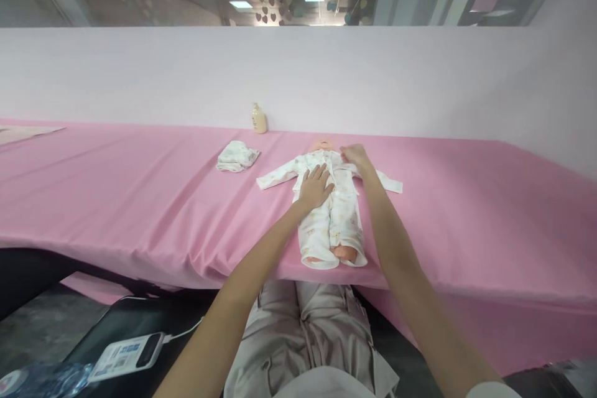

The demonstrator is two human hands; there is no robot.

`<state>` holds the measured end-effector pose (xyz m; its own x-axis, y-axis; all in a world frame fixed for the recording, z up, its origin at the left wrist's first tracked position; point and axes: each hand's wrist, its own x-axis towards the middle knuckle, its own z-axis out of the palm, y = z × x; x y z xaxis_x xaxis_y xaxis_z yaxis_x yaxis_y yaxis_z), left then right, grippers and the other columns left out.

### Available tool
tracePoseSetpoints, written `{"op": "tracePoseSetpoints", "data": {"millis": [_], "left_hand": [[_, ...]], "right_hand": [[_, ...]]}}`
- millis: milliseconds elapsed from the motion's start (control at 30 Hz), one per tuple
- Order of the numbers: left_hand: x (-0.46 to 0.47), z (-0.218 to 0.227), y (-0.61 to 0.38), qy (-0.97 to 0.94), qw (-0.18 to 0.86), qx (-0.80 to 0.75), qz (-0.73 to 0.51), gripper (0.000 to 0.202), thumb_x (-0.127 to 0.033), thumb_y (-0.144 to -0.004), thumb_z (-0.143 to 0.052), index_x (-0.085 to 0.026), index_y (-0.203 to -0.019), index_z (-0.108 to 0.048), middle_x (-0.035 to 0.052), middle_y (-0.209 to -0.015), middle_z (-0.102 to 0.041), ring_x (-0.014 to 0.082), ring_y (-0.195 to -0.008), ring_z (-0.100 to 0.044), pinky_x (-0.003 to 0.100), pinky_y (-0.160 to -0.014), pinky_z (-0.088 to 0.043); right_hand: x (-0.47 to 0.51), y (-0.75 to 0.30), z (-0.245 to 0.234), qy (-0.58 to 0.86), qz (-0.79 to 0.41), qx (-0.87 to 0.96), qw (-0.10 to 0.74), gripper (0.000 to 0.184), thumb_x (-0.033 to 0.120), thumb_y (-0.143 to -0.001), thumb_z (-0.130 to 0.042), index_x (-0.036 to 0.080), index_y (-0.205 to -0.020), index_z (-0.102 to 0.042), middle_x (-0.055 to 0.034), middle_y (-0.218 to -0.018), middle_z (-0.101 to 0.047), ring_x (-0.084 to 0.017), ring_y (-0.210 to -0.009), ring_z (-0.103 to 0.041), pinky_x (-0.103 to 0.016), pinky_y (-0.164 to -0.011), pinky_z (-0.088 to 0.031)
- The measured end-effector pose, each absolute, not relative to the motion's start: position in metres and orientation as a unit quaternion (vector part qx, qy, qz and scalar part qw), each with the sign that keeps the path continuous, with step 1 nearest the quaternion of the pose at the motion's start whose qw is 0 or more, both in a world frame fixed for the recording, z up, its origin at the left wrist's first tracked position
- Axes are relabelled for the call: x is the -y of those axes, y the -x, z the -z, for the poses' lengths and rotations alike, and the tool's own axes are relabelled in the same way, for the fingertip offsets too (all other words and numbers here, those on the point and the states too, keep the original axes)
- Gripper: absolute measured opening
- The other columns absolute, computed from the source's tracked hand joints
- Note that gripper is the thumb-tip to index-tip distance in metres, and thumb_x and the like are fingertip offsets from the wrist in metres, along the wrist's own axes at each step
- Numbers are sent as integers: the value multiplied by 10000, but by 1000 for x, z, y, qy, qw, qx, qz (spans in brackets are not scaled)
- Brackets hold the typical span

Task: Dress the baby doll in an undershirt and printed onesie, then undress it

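A baby doll in a white printed romper lies on its back on the pink-covered table, head toward the wall, feet at the near edge. My left hand rests flat on the doll's belly, fingers stretched out. Farther up, my right hand is at the doll's chest near the collar, fingers curled onto the romper's cloth. The doll's head shows only partly behind my hands.
A crumpled white cloth lies left of the doll. A small cream lotion bottle stands by the pale wall. Below the table edge are my lap, a phone-like device with a cable, and a water bottle.
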<state>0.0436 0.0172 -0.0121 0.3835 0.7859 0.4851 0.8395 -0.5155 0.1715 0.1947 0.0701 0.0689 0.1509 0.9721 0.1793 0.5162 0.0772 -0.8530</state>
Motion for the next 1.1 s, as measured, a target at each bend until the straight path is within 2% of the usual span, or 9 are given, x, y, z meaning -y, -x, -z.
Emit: {"op": "tracePoseSetpoints", "data": {"millis": [133,267,367,467,533,633,800,967,1100], "left_hand": [[-17,12,-43,831,65,488,257,443,-379,-906,-373,-185,-1296,-453,81,-1483,-343,276,-1380,-274,497,-1120,-205],[-13,11,-43,829,63,501,240,448,-379,-909,-363,-201,-1318,-404,72,-1468,-372,258,-1385,-268,483,-1126,-196],[-13,4,-40,831,33,494,255,440,-418,-903,-371,-176,-1270,-404,105,-1353,-509,256,-1313,-391,446,-1098,-245],[-29,-13,-34,807,-42,521,275,398,-482,-920,-295,-198,-1159,-440,76,-1077,-667,237,-1051,-598,368,-941,-398],[-48,-27,-33,770,-91,568,276,408,-497,-935,-215,-219,-1102,-463,57,-956,-693,229,-938,-636,331,-821,-441],[-82,-41,-38,704,-111,649,264,415,-422,-957,-180,-201,-1048,-519,81,-939,-693,216,-908,-644,302,-765,-450],[-115,-38,-59,674,-74,679,281,294,-267,-913,-376,-138,-1116,-544,189,-1146,-603,281,-1092,-562,377,-871,-421],[-127,-27,-63,718,-57,619,313,263,-241,-897,-426,-174,-1053,-626,157,-1176,-596,285,-1209,-451,412,-983,-355],[-137,-28,-59,731,-79,593,327,194,-191,-849,-509,-192,-936,-683,108,-1115,-648,236,-1134,-518,355,-981,-371]], "right_hand": [[-101,-167,-48,681,-171,615,358,313,370,-765,-647,71,-855,-635,-203,-978,-648,-324,-1029,-585,-396,-874,-454],[-113,-146,-48,717,-81,628,292,267,268,-826,-570,91,-1022,-614,-182,-1116,-613,-289,-1088,-564,-350,-891,-443],[-116,-141,-49,726,-91,612,302,210,171,-817,-554,89,-1001,-613,-168,-1075,-632,-267,-1028,-598,-315,-843,-461],[-111,-139,-41,746,-100,570,329,248,166,-846,-492,73,-1062,-569,-187,-1064,-628,-273,-994,-615,-315,-782,-478],[-104,-135,-33,757,-94,543,351,300,164,-891,-386,65,-1148,-506,-197,-1082,-616,-273,-1003,-612,-328,-776,-476],[-93,-130,-24,751,-80,523,394,321,171,-931,-276,81,-1140,-502,-190,-1048,-626,-265,-1004,-609,-345,-805,-460],[-88,-134,-20,730,-102,519,433,233,280,-863,-501,109,-981,-606,-176,-995,-653,-272,-1010,-597,-334,-852,-437],[-93,-144,-18,733,-129,505,437,216,193,-832,-464,119,-882,-661,-154,-924,-681,-244,-884,-635,-311,-786,-459],[-96,-142,-21,728,-155,490,453,277,223,-848,-432,124,-952,-669,-152,-960,-678,-242,-896,-634,-307,-761,-468]]}}
